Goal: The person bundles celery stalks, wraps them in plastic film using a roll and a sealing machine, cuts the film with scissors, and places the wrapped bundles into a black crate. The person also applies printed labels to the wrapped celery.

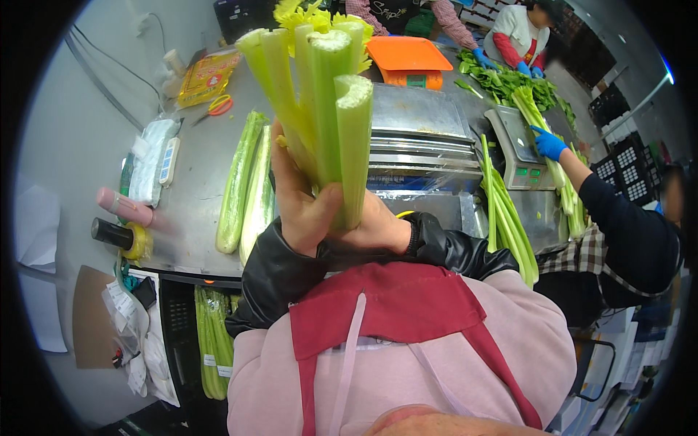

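Note:
A bunch of cut celery stands upright in front of me, its cut stalk ends and a few yellow leaves at the top. My left hand wraps it from the left, thumb across the stalks. Against its lower right side is my right hand, partly hidden behind the stalks. Two wrapped celery bunches lie on the steel table left of my hands. Loose celery stalks lie to the right, past the film wrapping machine.
An orange scale stands behind the machine. Scissors, a yellow bag, a pink bottle and a tape roll are at left. A co-worker's blue-gloved hand touches celery by a second scale. Packed celery fills a black crate below.

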`<state>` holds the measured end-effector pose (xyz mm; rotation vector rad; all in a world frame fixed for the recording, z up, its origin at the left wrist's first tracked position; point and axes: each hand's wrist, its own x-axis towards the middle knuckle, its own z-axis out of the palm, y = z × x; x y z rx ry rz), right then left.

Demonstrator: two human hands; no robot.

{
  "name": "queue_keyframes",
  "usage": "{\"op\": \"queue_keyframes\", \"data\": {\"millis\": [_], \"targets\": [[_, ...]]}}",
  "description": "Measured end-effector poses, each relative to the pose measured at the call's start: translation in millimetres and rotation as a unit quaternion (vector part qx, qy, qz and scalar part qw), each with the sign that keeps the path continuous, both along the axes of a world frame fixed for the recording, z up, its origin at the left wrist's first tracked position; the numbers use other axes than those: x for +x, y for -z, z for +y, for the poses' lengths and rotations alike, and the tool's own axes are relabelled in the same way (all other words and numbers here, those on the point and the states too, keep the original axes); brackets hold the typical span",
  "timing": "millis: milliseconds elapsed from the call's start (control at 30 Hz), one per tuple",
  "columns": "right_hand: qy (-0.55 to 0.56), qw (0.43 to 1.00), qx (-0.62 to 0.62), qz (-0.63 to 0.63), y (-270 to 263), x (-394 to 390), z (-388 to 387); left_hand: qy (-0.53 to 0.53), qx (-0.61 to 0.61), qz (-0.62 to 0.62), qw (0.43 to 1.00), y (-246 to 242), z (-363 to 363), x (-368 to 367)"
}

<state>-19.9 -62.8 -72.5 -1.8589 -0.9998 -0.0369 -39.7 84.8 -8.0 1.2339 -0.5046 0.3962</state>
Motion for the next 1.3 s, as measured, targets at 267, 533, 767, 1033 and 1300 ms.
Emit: {"op": "queue_keyframes", "data": {"millis": [267,533,767,1033,1300], "targets": [[0.019,1.000,0.014,-0.004,-6,1,8,-0.074,0.030,0.075,0.994,-3,-2,-7],[0.156,0.972,0.043,-0.173,12,-5,26,-0.135,0.195,0.021,0.971,5,12,-12],[0.154,0.969,0.042,-0.189,-2,-13,-14,-0.109,0.088,0.033,0.990,-16,18,10],[0.647,0.732,-0.198,-0.072,108,-32,-305,0.036,-0.006,0.158,0.987,-6,75,28],[0.684,0.703,-0.194,0.038,155,-66,-352,0.044,-0.024,0.120,0.992,-11,52,32]]}}
